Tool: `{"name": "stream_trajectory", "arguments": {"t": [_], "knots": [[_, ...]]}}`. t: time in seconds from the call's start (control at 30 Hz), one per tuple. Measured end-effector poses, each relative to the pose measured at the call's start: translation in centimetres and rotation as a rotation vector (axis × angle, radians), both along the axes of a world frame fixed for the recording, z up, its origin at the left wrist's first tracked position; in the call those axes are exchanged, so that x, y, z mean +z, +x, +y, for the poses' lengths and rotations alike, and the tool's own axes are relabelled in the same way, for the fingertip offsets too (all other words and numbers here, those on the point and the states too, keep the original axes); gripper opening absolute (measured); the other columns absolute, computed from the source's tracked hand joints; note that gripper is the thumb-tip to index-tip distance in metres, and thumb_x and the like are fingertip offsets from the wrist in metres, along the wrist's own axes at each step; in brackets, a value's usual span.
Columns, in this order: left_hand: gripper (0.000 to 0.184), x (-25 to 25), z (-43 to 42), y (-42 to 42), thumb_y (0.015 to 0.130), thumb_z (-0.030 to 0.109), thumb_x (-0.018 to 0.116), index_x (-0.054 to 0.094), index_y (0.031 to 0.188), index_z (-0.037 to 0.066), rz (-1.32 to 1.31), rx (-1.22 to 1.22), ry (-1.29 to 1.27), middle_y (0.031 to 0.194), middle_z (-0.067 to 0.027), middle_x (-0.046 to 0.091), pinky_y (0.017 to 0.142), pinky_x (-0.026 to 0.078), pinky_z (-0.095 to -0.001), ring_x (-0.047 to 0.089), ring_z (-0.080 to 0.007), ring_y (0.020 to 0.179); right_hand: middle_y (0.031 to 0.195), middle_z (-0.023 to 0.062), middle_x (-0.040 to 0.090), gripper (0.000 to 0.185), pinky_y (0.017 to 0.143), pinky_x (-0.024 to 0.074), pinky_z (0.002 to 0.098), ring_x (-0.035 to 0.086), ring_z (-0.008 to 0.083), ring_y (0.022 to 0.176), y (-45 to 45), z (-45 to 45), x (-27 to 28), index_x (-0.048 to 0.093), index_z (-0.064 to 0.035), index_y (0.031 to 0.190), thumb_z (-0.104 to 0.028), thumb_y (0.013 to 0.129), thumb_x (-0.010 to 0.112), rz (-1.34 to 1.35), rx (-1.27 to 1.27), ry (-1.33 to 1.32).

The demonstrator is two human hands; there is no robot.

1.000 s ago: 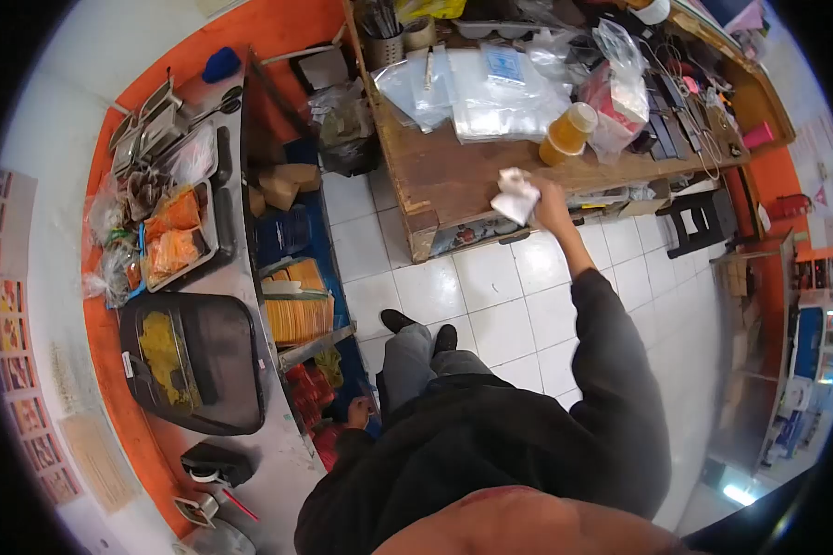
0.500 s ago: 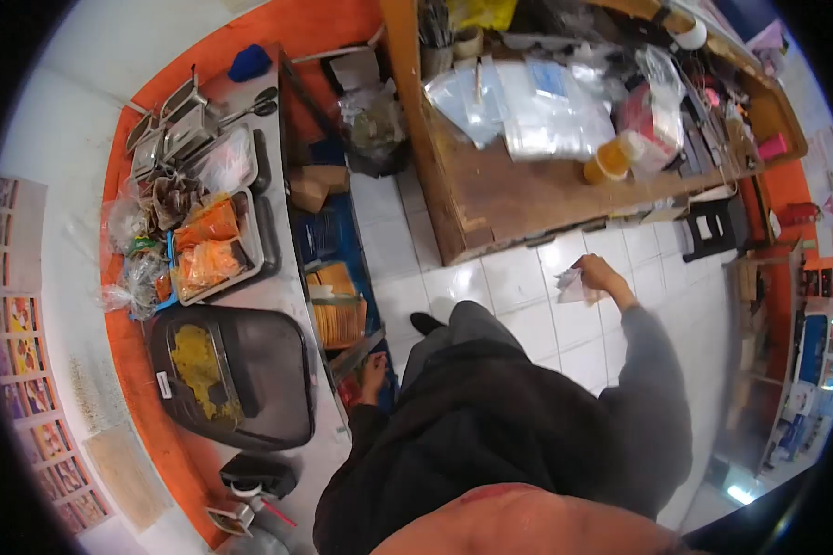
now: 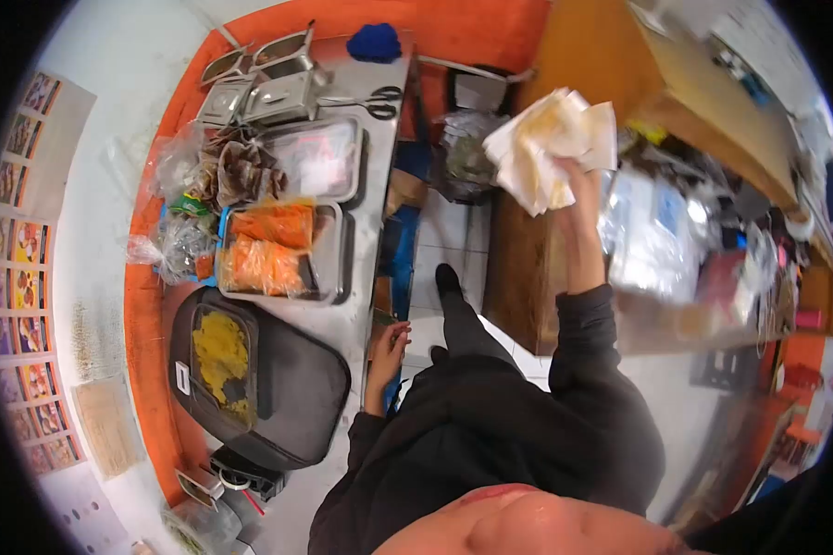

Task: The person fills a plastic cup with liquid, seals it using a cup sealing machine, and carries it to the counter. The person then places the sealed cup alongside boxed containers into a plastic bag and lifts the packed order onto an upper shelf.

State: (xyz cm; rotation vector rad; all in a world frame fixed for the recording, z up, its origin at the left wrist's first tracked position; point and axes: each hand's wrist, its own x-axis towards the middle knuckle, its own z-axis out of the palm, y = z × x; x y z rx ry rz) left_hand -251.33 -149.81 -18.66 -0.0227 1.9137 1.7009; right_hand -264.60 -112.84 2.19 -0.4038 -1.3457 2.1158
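Observation:
Raised near the corner of the wooden desk (image 3: pixel 541 277), my right hand (image 3: pixel 578 190) grips a crumpled, stained white paper napkin (image 3: pixel 541 148). My left hand (image 3: pixel 389 351) hangs beside the edge of the metal counter (image 3: pixel 324 328), fingers apart and slightly curled, with nothing visible in it. On that counter, left of my left hand, a clear container of yellow food (image 3: pixel 220 356) rests on a black bag or case (image 3: pixel 296 398). Farther back is a metal tray (image 3: pixel 331 264) with orange food in clear bags (image 3: pixel 268 259).
Scissors (image 3: pixel 379 102), lidded steel containers (image 3: pixel 282 97) and a blue cloth (image 3: pixel 374 43) sit at the counter's far end. A bagged bin (image 3: pixel 467 153) stands between counter and desk. Clear plastic bags (image 3: pixel 652 240) lie on the desk.
My right hand has risen with the napkin, which looks more spread open. The view has shifted left, so the counter appears nearer the middle. My left hand's fingers are more visible.

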Motion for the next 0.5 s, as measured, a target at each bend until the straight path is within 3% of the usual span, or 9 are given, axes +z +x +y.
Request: {"name": "stream_trajectory", "arguments": {"t": [0.1,0.13,0.17,0.23,0.33,0.4,0.43,0.47,0.5], "knots": [[0.032,2.5,1.1,-3.8,0.097,0.022,0.050,0.052,0.121,0.001,-0.077,0.095,0.019,0.115,-0.0119,0.057,0.089,0.047,-0.0325,0.054,-0.0185,0.108,0.115,0.0116,0.057,0.040,0.093,0.0410,0.0306,0.055,0.0201,0.104,-8.8,2.5,-0.3,0.051,0.0050,0.116,0.000,0.078,0.058,0.035,-0.405,0.524],[0.031,2.4,1.3,-5.0,0.097,0.021,0.049,0.052,0.120,0.001,-0.068,0.073,-0.001,0.116,-0.0116,0.057,0.090,0.046,-0.0323,0.054,-0.0184,0.108,0.117,0.0119,0.057,0.038,0.095,0.0386,0.0316,0.052,0.0195,0.109,-11.1,1.0,3.4,0.054,0.0052,0.113,-0.002,0.076,0.062,0.293,-0.402,0.678],[0.031,2.3,1.7,-6.2,0.097,0.021,0.049,0.052,0.120,0.001,-0.060,0.051,-0.017,0.116,-0.0113,0.057,0.090,0.046,-0.0322,0.054,-0.0183,0.108,0.116,0.0121,0.056,0.040,0.097,0.0382,0.0350,0.052,0.0222,0.112,-14.1,1.2,3.2,0.055,0.0016,0.115,-0.003,0.076,0.064,0.291,-0.470,0.747],[0.028,3.2,3.0,-8.4,0.097,0.018,0.048,0.053,0.119,0.001,-0.007,0.034,-0.023,0.116,-0.0105,0.057,0.088,0.046,-0.0314,0.054,-0.0181,0.108,0.116,0.0126,0.056,0.038,0.099,0.0382,0.0382,0.052,0.0277,0.113,-20.4,2.5,-1.6,0.058,-0.0028,0.114,-0.007,0.076,0.067,0.226,-0.651,0.859],[0.027,3.7,4.9,-10.8,0.096,0.014,0.048,0.052,0.119,0.000,-0.084,0.051,-0.139,0.116,-0.0107,0.058,0.086,0.046,-0.0299,0.057,-0.0185,0.104,0.119,0.0162,0.052,0.041,0.101,0.0341,0.0417,0.045,0.0340,0.118,-27.6,5.3,-15.7,0.059,-0.0079,0.118,-0.004,0.077,0.062,-0.046,-0.645,1.123],[0.026,-0.7,4.9,-9.6,0.097,0.013,0.047,0.052,0.120,0.001,-0.230,0.131,-0.076,0.118,-0.0105,0.058,0.086,0.046,-0.0303,0.059,-0.0189,0.100,0.138,0.0169,0.039,0.053,0.106,0.0282,0.0438,0.036,0.0347,0.128,-30.6,8.0,-30.3,0.045,-0.0133,0.134,0.002,0.083,0.048,-0.374,-0.259,1.382],[0.027,-3.2,4.8,-8.6,0.097,0.015,0.047,0.052,0.121,0.003,-0.180,0.184,0.029,0.114,-0.0091,0.059,0.081,0.046,-0.0289,0.059,-0.0156,0.094,0.148,0.0175,0.025,0.063,0.109,0.0239,0.0456,0.026,0.0337,0.136,-31.0,9.5,-44.2,0.031,-0.0148,0.142,0.006,0.084,0.044,-0.687,-0.050,1.494],[0.029,-8.1,3.1,-5.4,0.097,0.019,0.049,0.052,0.121,0.005,-0.156,0.164,0.116,0.112,-0.0085,0.059,0.079,0.046,-0.0282,0.058,-0.0138,0.090,0.145,0.0171,0.031,0.079,0.107,0.0244,0.0530,0.031,0.0357,0.132,-29.3,9.1,-49.6,0.024,-0.0131,0.145,0.004,0.075,0.058,-0.712,-0.098,1.723],[0.031,-9.8,2.4,-4.9,0.097,0.023,0.050,0.052,0.122,0.005,-0.199,0.138,0.094,0.111,-0.0081,0.059,0.077,0.045,-0.0275,0.057,-0.0125,0.086,0.145,0.0195,0.029,0.080,0.107,0.0237,0.0554,0.029,0.0378,0.132,-27.4,7.8,-51.6,0.022,-0.0128,0.145,0.001,0.076,0.060,-0.881,-0.007,1.620]]}}
